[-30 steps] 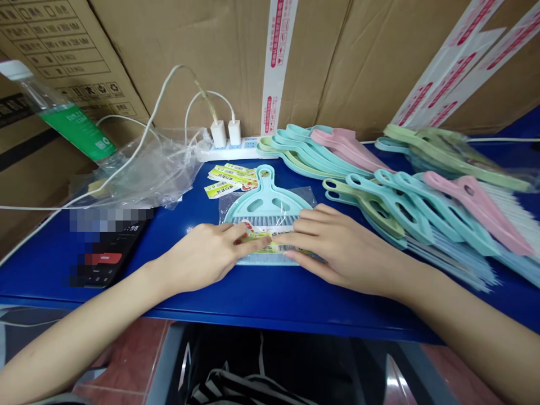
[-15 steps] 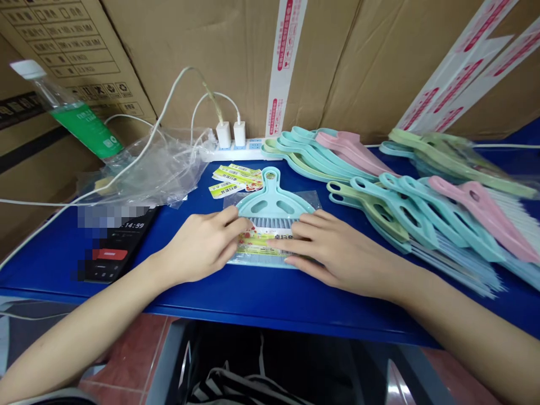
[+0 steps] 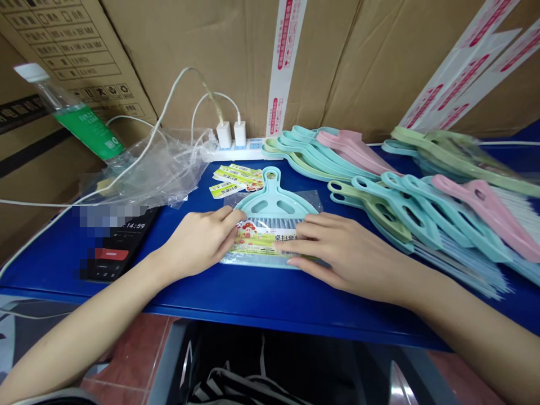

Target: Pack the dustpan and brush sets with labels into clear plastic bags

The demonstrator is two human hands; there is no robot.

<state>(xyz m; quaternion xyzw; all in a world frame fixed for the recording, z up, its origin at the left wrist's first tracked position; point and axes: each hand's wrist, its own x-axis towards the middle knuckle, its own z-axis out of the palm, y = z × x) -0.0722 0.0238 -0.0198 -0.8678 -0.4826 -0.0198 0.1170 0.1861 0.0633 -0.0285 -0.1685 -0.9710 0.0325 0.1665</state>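
1. We are looking down at a glossy blue tabletop (image 3: pixel 54 253) filling the middle of the frame, with big brown cardboard boxes (image 3: pixel 202 50) standing as a wall behind it and reddish floor tiles showing under its front edge.
2. At the centre, a small turquoise plastic dustpan-and-brush set in a clear bag (image 3: pixel 272 205) is lying flat on the table, handle pointing away from us.
3. Our left hand (image 3: pixel 198 244) and right hand (image 3: pixel 341 253) are both resting flat with fingers stretched out, pressing on a colourful paper label (image 3: pixel 259 242) across the bag's lower part; neither is gripping anything.
4. Right of centre, a pile of turquoise, pink and green brushes (image 3: pixel 422 208) is running off the right edge.
5. At upper left, a crumpled clear plastic bag (image 3: pixel 147 169) is partly covering a green-labelled bottle (image 3: pixel 76 118).
6. A black device (image 3: pixel 113 253) at the left is partly blurred out; its print is unreadable.
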